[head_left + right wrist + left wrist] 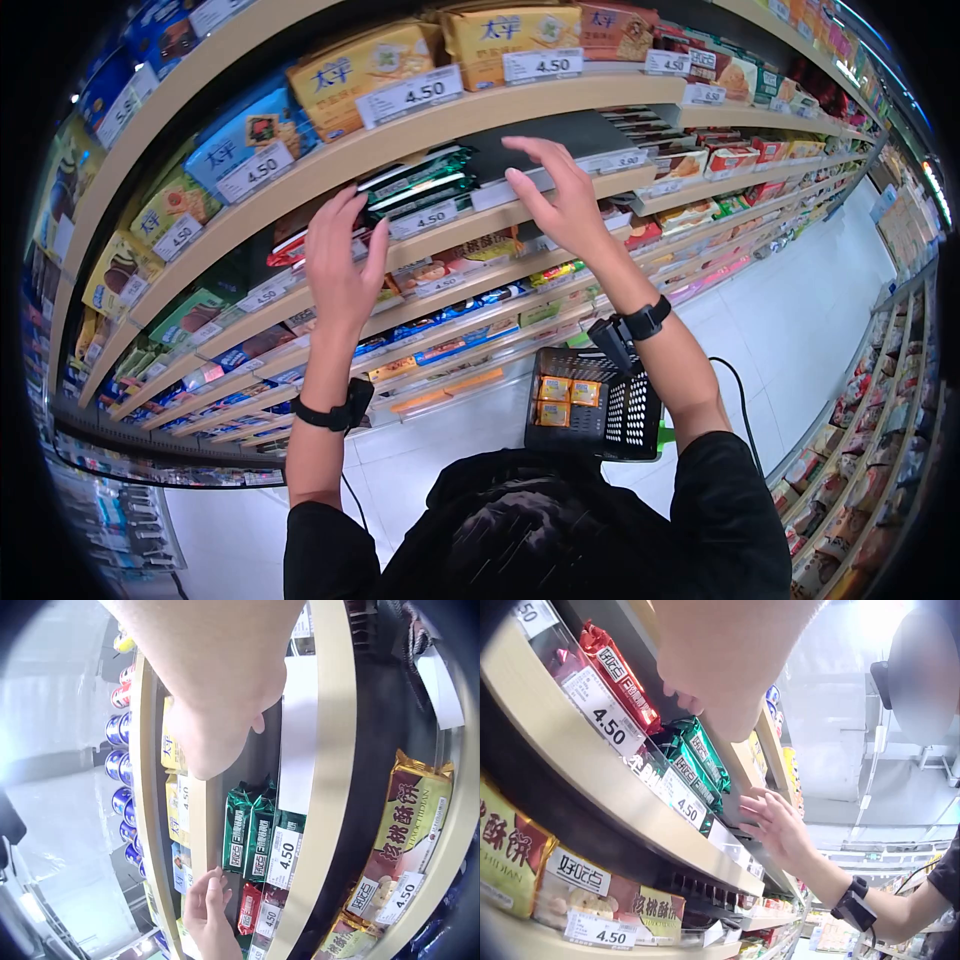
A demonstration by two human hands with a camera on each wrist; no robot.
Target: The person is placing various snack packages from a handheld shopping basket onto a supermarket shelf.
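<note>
Head view: both hands up at the shelf, fingers spread, gripping nothing. The left hand is just beside the green packets, the right hand at the bare gap alongside. Packets stand front-out behind price tags, likely for easy reading.

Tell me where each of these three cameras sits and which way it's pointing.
Head: worn on the head, facing forward and down at the snack shelves; the left hand, the right hand and a black basket show.
Left wrist: at that wrist, facing along the shelf edge past its own palm toward the right hand.
Right wrist: at that wrist, facing back along the shelf past its palm toward the left hand.
Shared: all three show the green packets.
</note>
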